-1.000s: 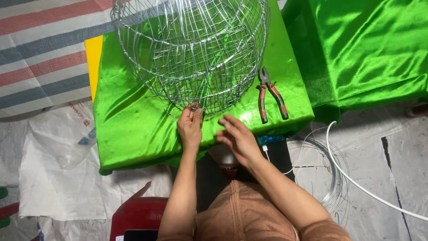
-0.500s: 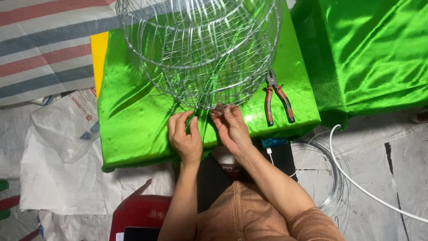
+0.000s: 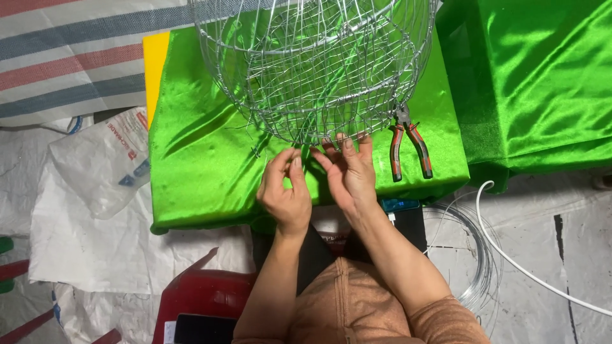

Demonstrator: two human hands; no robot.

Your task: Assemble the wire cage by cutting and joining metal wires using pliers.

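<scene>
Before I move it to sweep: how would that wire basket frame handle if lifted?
The wire frame is mostly open mesh, so probably light for its size. Thin strands suggest it may flex or dent. Its rounded shape could roll on the slick green cloth.

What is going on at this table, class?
A person sits at a table draped in green cloth, with both hands at the lower rim of a round wire frame standing on it. The left hand pinches a thin wire at the rim, and the right hand has its fingers spread against the frame's edge. A pair of pliers lies untouched on the cloth beside the right hand. A coil of wire lies on the floor.
</scene>
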